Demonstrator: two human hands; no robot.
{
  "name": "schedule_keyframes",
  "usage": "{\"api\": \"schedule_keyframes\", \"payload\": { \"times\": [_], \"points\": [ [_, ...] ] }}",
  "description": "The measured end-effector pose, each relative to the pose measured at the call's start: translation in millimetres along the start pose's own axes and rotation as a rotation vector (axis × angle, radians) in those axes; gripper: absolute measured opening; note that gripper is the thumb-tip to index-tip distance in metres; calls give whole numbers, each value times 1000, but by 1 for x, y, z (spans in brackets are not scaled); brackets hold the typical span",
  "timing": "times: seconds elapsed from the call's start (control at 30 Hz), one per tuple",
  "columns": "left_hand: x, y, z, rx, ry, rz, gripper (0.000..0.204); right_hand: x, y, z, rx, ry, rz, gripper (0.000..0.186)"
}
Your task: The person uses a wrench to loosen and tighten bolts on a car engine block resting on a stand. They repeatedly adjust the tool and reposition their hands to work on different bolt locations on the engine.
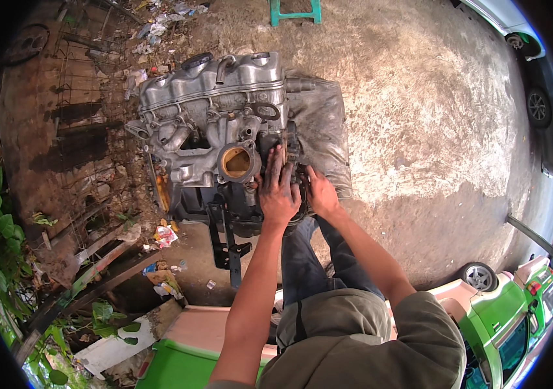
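Observation:
A large grey metal engine (215, 91) stands in front of me, with a cast intake manifold (189, 165) on its near side. The manifold's round throat (237, 162) faces up and is brownish inside. Just right of that throat, my left hand (279, 194) lies on the engine, fingers stretched out and darkened with grease. Close beside it, my right hand (322, 194) has its fingers curled against a dark part at the engine's right end. What those fingertips grip, if anything, is too small and dark to make out.
A crumpled grey cover (322, 123) lies under the engine's right side. A black metal bracket (224, 240) juts out near my left forearm. Rubbish and a rusty grate (82, 104) lie left. A green stool (296, 11) stands ahead; a green vehicle (497, 311) is behind right.

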State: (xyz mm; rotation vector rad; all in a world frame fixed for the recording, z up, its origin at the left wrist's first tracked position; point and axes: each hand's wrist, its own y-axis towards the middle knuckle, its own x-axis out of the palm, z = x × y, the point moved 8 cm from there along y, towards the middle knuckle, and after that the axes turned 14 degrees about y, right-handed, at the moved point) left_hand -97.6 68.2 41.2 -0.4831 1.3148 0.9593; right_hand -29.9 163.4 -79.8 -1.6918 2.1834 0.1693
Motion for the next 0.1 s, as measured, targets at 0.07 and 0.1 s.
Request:
{"api": "schedule_keyframes", "payload": {
  "times": [0.07,0.1],
  "points": [
    [1,0,0,6,3,-6,37,-4,-13,7,79,48,-31,47],
    [2,-1,-1,7,1,-16,39,-8,-17,19,190,162,-60,54]
  ]
}}
